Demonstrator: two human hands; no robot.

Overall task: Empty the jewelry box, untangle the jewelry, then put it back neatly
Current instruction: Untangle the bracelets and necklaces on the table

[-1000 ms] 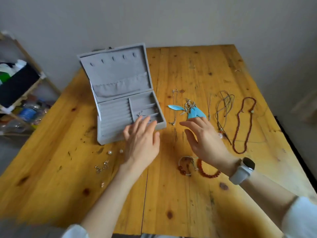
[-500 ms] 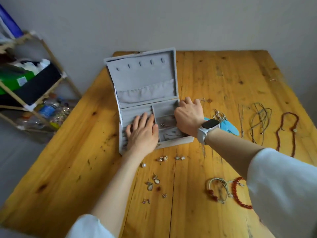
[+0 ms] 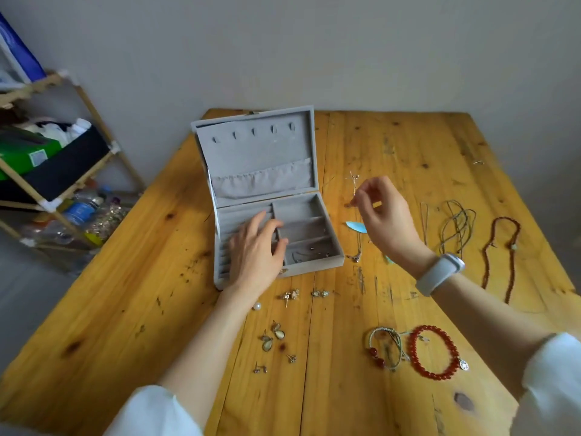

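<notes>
The grey velvet jewelry box (image 3: 309, 269) stands open on the wooden table (image 3: 132, 303), lid (image 3: 261, 152) upright. A few small pieces (image 3: 311, 253) lie in its front right compartment. My left hand (image 3: 256, 250) rests flat on the ring rolls at the left of the box, fingers apart, holding nothing. To the right of the box, above the table, my right hand (image 3: 383, 215) pinches a small piece of jewelry (image 3: 349, 204) between thumb and fingertips. A thin chain (image 3: 358, 247) and a blue feather earring (image 3: 356, 227) lie under that hand.
Several earrings (image 3: 289, 295) and a pearl (image 3: 257, 306) lie in front of the box. Two bracelets, woven (image 3: 385, 349) and red beaded (image 3: 435, 352), sit front right. Cord necklaces (image 3: 457, 225) and a brown bead necklace (image 3: 500, 253) lie at the right. A wooden shelf (image 3: 47, 171) stands left of the table.
My right hand has come out of the box's right compartments and moved right, pinching a small piece. My left hand stays on the ring rolls.
</notes>
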